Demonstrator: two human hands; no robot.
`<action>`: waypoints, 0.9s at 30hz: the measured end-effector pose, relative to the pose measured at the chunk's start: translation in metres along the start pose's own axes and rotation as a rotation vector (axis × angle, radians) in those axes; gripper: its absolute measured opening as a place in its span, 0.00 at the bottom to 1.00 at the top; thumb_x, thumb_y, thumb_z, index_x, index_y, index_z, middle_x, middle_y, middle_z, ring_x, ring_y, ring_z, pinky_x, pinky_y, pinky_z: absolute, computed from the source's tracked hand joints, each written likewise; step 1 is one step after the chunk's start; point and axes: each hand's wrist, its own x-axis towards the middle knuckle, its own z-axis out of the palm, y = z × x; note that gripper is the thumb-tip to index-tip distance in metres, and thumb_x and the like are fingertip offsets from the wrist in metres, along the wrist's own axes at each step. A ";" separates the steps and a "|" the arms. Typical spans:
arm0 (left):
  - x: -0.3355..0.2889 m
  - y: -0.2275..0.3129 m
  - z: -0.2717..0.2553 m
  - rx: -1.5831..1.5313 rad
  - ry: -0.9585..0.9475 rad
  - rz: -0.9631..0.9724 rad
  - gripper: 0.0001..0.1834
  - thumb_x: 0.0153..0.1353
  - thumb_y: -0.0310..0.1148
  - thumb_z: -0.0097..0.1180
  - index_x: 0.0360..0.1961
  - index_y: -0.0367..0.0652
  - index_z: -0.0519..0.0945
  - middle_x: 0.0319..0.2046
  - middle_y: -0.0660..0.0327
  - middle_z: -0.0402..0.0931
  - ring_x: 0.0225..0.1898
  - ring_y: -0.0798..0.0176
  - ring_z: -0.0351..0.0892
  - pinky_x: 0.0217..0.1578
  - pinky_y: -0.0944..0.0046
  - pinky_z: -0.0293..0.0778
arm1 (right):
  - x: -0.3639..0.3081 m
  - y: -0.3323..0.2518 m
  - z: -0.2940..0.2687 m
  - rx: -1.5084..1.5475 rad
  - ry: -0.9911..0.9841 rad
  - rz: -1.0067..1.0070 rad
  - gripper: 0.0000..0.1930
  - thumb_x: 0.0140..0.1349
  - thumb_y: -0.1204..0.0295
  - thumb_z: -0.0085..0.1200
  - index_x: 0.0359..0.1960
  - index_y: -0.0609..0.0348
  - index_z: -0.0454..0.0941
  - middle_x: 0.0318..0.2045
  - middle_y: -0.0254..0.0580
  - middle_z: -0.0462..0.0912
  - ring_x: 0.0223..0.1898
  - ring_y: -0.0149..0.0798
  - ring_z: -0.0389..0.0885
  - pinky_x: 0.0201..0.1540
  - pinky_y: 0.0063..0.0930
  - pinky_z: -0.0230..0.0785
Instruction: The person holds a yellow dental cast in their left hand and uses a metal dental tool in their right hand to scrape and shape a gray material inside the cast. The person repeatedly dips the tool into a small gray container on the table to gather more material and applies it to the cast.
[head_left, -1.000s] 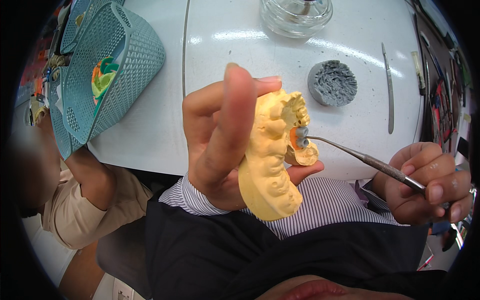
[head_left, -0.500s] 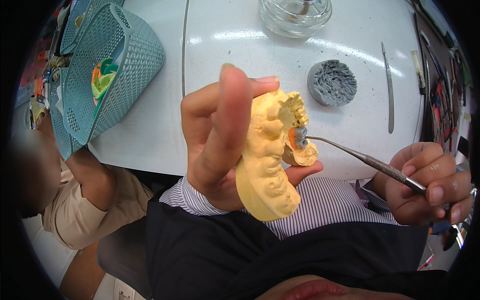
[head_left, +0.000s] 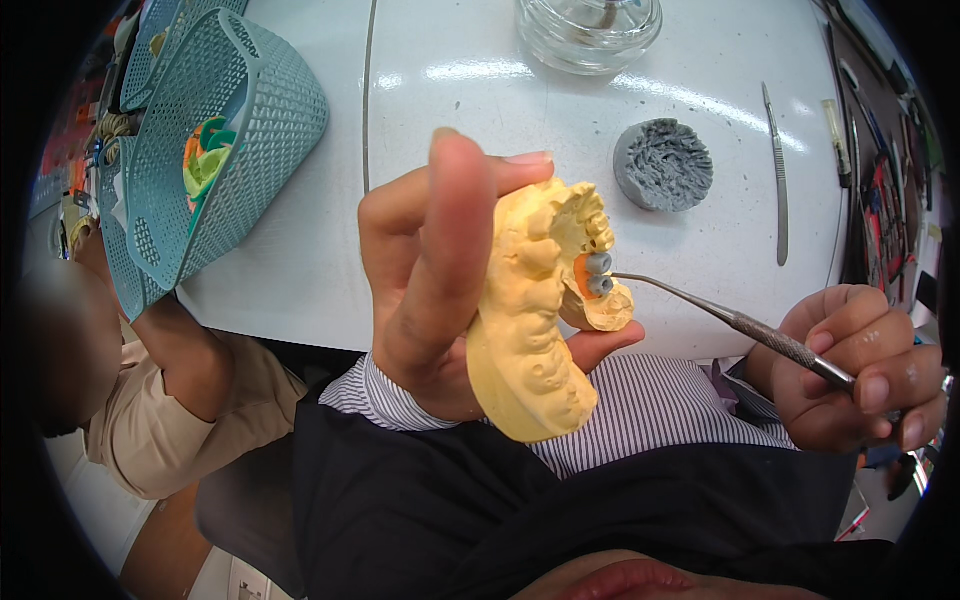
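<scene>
My left hand (head_left: 425,270) grips a yellow plaster dental model (head_left: 530,320), held up above the near table edge. On the model's right part sit two small grey wax teeth (head_left: 599,275) beside an orange patch (head_left: 584,278). Closed fingers of my right hand (head_left: 860,365) hold the knurled handle of a metal dental wax carver (head_left: 770,340). Its thin bent tip ends right at the grey teeth; whether it touches them I cannot tell. Beyond the model, a round block of carved grey wax (head_left: 664,166) lies on the white table (head_left: 480,110).
A scalpel-like metal tool (head_left: 777,180) lies at the right of the table. A glass burner (head_left: 590,35) stands at the far side. Blue-green baskets (head_left: 285,110) with coloured pieces are at left, near another person's arm (head_left: 180,355). Several tools line the right edge.
My left hand and the dental model have shifted very slightly to the left. My right hand and the wax carver stay nearly where they were.
</scene>
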 end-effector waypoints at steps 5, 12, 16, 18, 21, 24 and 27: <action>0.001 -0.001 0.001 -0.003 0.017 0.015 0.64 0.30 0.30 0.70 0.58 0.44 0.29 0.47 0.51 0.56 0.45 0.63 0.66 0.37 0.68 0.76 | 0.001 -0.001 -0.001 -0.002 -0.006 0.004 0.12 0.54 0.79 0.45 0.39 0.54 0.60 0.29 0.32 0.67 0.20 0.32 0.67 0.23 0.23 0.66; 0.000 0.002 0.004 -0.015 0.046 -0.038 0.65 0.30 0.29 0.70 0.58 0.46 0.28 0.48 0.51 0.55 0.43 0.62 0.68 0.36 0.67 0.76 | -0.001 0.000 -0.001 0.042 0.006 0.007 0.11 0.55 0.78 0.45 0.39 0.54 0.61 0.29 0.33 0.68 0.20 0.33 0.67 0.25 0.24 0.67; 0.000 0.003 0.004 -0.002 0.031 -0.044 0.65 0.30 0.28 0.69 0.58 0.47 0.28 0.48 0.51 0.55 0.43 0.62 0.69 0.35 0.67 0.77 | 0.000 0.001 -0.003 0.082 -0.021 0.007 0.10 0.55 0.78 0.44 0.38 0.54 0.61 0.28 0.33 0.68 0.21 0.33 0.67 0.25 0.25 0.67; -0.001 0.003 0.003 -0.004 0.032 -0.042 0.65 0.30 0.28 0.69 0.58 0.47 0.28 0.48 0.51 0.55 0.43 0.62 0.69 0.35 0.67 0.77 | 0.000 0.001 -0.002 0.079 -0.020 0.005 0.10 0.55 0.77 0.44 0.38 0.54 0.61 0.28 0.33 0.68 0.21 0.33 0.67 0.25 0.25 0.67; 0.000 0.005 0.002 0.013 0.014 -0.054 0.65 0.30 0.28 0.69 0.58 0.47 0.28 0.48 0.51 0.55 0.42 0.62 0.69 0.35 0.67 0.77 | 0.000 0.000 -0.002 0.062 -0.008 0.003 0.10 0.56 0.77 0.44 0.38 0.54 0.61 0.28 0.33 0.68 0.21 0.33 0.67 0.25 0.24 0.67; 0.001 0.004 0.003 0.005 0.019 -0.055 0.64 0.30 0.27 0.69 0.58 0.47 0.28 0.48 0.51 0.55 0.42 0.62 0.70 0.35 0.66 0.77 | -0.001 0.000 0.000 0.052 0.018 -0.001 0.10 0.55 0.77 0.44 0.39 0.54 0.61 0.28 0.33 0.68 0.21 0.33 0.67 0.25 0.24 0.67; 0.001 0.005 -0.001 0.013 -0.019 -0.064 0.64 0.30 0.27 0.69 0.58 0.46 0.29 0.48 0.51 0.55 0.43 0.61 0.69 0.35 0.66 0.77 | -0.001 0.000 -0.001 0.035 0.016 -0.005 0.11 0.55 0.77 0.45 0.39 0.54 0.61 0.28 0.32 0.68 0.20 0.33 0.67 0.24 0.23 0.66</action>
